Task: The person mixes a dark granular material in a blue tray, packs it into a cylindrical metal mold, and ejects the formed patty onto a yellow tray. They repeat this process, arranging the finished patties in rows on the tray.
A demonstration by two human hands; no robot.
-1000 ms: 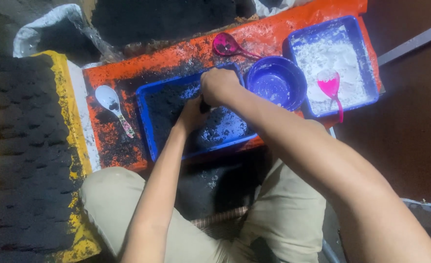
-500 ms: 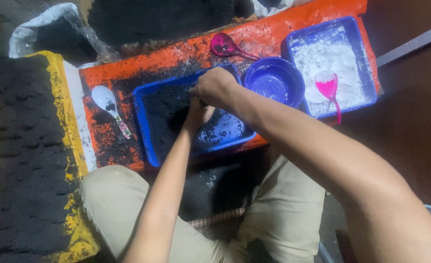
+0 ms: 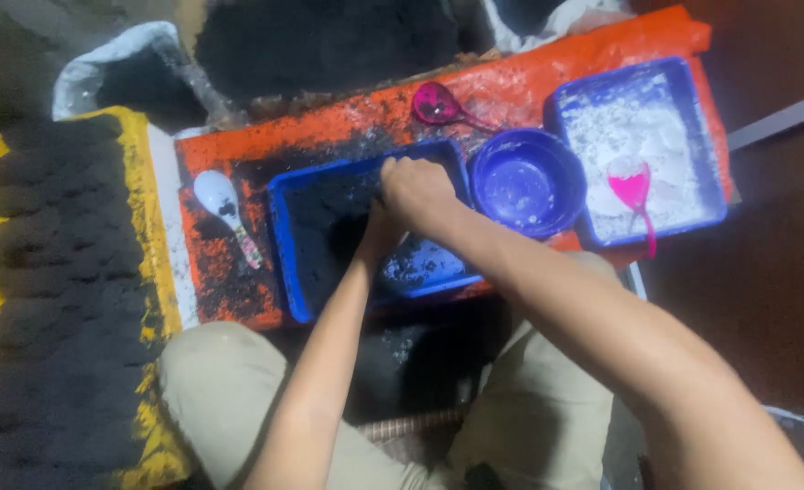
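Black powder in the shallow blue rectangular plastic tray (image 3: 329, 272) lies directly beneath both hands, right hand (image 3: 417, 192) curled closed over left hand (image 3: 379, 231), whose fingers are hidden.

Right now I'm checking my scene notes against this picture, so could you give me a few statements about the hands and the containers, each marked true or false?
1. Both hands are over the blue tray of black powder. True: the right hand lies over the left hand there.
2. The round blue bowl is heaped with black powder. False: it shows only a pale dusting.
3. A pink spoon lies in the blue tray of white powder. True.
4. The white spoon is in the right hand. False: it lies on the orange sheet, left of the hands.
5. The dark pink spoon sits in the round bowl. False: it lies on the orange sheet beyond it.
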